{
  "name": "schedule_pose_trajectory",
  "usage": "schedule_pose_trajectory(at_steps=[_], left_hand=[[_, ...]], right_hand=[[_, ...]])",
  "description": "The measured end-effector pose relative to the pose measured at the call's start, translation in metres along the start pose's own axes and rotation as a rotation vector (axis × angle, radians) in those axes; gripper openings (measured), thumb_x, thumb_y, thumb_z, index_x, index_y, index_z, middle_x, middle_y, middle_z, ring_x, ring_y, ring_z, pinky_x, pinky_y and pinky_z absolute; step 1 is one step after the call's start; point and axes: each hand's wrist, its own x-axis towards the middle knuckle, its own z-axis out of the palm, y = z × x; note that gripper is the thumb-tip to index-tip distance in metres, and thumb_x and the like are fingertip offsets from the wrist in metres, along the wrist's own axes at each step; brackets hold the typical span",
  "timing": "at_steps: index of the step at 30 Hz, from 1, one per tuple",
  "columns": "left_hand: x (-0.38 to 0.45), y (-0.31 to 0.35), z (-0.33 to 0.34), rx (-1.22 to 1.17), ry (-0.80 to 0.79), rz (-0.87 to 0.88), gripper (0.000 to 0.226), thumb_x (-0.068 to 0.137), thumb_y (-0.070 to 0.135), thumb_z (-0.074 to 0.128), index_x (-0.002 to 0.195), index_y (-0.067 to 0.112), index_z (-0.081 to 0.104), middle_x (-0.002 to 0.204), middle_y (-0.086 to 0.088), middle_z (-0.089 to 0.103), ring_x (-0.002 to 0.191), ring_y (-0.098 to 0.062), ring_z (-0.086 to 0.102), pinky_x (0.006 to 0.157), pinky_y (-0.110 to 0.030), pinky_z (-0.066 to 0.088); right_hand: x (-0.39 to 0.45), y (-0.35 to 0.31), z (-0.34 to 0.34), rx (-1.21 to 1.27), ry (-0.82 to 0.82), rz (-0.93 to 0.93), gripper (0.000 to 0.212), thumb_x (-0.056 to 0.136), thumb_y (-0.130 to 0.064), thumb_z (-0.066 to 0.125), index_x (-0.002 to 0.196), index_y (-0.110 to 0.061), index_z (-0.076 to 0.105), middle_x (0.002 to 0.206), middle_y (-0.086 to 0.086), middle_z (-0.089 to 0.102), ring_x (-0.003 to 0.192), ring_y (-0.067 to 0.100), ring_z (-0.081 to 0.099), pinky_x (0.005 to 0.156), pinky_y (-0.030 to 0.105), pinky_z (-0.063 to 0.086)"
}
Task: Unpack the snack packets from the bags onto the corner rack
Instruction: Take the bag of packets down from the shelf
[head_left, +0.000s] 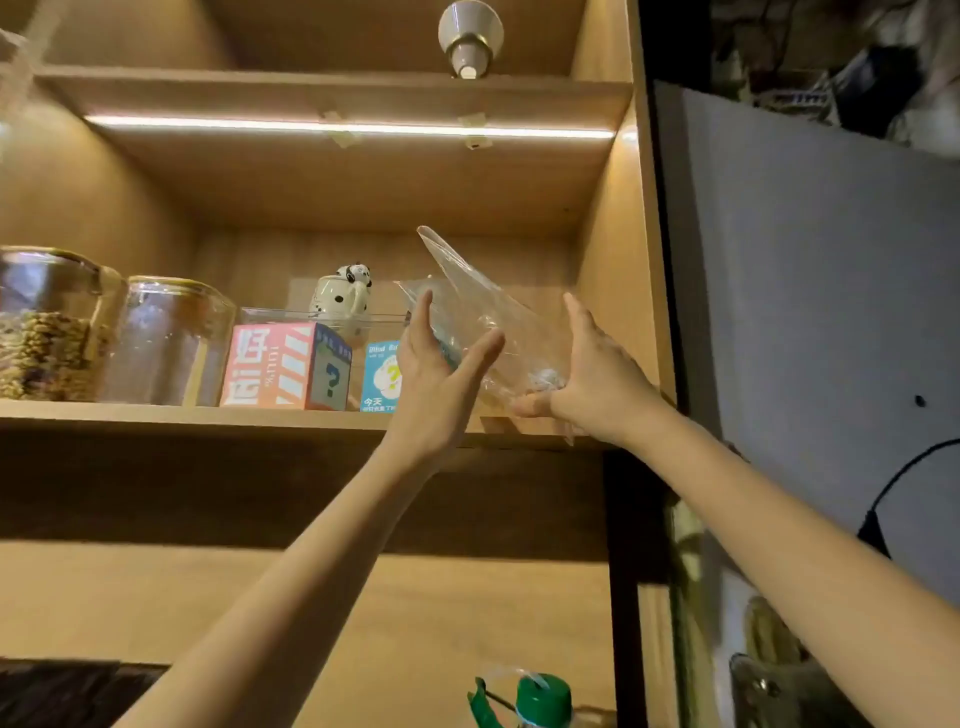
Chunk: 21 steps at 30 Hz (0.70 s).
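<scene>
While reaching up to the shelf, presses a clear bag between left grip and right grip. Left grip released: fingers straight, palm flat against the bag's side, curled round nothing. Right grip likewise released, fingers straight up along the bag's other side, thumb stretched out under its lower edge. Bag lodged between the two grips, bottom down on the shelf's end, mouth tilted up above the fingertips. Inside, close to the left grip's palm, something blue; close to the right grip's thumb, something pale and crumpled. Probably snack packets, but too blurred through the plastic to say.

Judging progress: early or midway, certainly not finished. Shows no loose packet laid out on the shelf near either grip. Just beyond the left grip, a blue box; further out on that side, a pink box, then two jars; behind the boxes, a spotted mug. Counts none of these as unpacked snacks. Cannot confirm this shelf as the corner rack. Well below the right grip, a green cap under clear plastic, perhaps a second bag waiting.

Left to do, on this reading: open the bag's mouth, draw out the contents, set them on the rack, then empty any other bags.
</scene>
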Motion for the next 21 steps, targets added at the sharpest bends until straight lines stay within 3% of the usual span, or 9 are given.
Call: schedule_pose_trajectory(at_steps=[4,6,8,11,14,17,21], left_hand=[[0.008,-0.004,0.007,-0.384,-0.041,-0.163,0.092,0.075,0.048,0.053,0.144,0.035,-0.006,0.155,-0.005,0.012,0.138,-0.031,0.024,0.111,-0.050,0.023],[0.013,-0.006,0.010,-0.491,-0.107,-0.208,0.086,0.080,0.046,0.052,0.144,0.037,-0.004,0.154,-0.004,0.019,0.137,-0.031,0.029,0.112,-0.052,0.022],[0.020,-0.009,0.012,-0.549,-0.145,-0.210,0.089,0.072,0.052,0.051,0.144,0.037,0.002,0.154,-0.003,0.021,0.134,-0.031,0.033,0.111,-0.051,0.025],[0.026,-0.010,0.016,-0.561,-0.222,-0.179,0.083,0.074,0.054,0.049,0.144,0.035,0.011,0.154,-0.003,0.021,0.133,-0.032,0.035,0.104,-0.041,0.031],[0.033,-0.006,0.018,-0.578,-0.271,-0.180,0.072,0.077,0.053,0.043,0.143,0.034,0.021,0.152,-0.003,0.026,0.130,-0.032,0.039,0.092,-0.035,0.039],[0.037,-0.002,0.013,-0.570,-0.316,-0.175,0.052,0.085,0.054,0.034,0.134,0.038,0.035,0.146,-0.003,0.035,0.119,-0.032,0.049,0.091,-0.036,0.042],[0.038,0.000,0.011,-0.535,-0.332,-0.138,0.049,0.072,0.057,0.035,0.119,0.046,0.045,0.131,0.006,0.041,0.110,-0.027,0.055,0.079,-0.037,0.048]], right_hand=[[0.014,0.003,0.013,-0.019,-0.005,0.017,0.111,0.067,-0.037,0.078,0.147,-0.022,0.003,0.153,0.005,0.027,0.136,0.027,0.032,0.106,0.042,0.034],[0.019,0.007,0.020,-0.053,0.037,0.006,0.099,0.070,-0.037,0.076,0.145,-0.022,0.013,0.143,0.006,0.040,0.127,0.027,0.042,0.100,0.042,0.040],[0.022,0.009,0.027,-0.083,0.094,-0.009,0.085,0.073,-0.037,0.073,0.140,-0.021,0.023,0.131,0.007,0.049,0.117,0.026,0.049,0.096,0.040,0.046],[0.025,0.012,0.037,-0.099,0.165,-0.033,0.064,0.078,-0.036,0.069,0.130,-0.018,0.036,0.115,0.009,0.061,0.099,0.025,0.061,0.085,0.040,0.053],[0.027,0.011,0.036,-0.076,0.223,-0.028,0.052,0.084,-0.025,0.063,0.130,-0.014,0.041,0.110,0.009,0.065,0.096,0.026,0.064,0.083,0.039,0.054],[0.029,0.013,0.035,-0.089,0.289,-0.040,0.031,0.088,-0.021,0.058,0.117,-0.012,0.053,0.099,0.007,0.067,0.089,0.022,0.064,0.077,0.033,0.054],[0.032,0.016,0.030,-0.063,0.315,-0.052,0.012,0.092,-0.015,0.051,0.091,-0.012,0.063,0.079,0.002,0.062,0.076,0.016,0.061,0.064,0.023,0.048]])
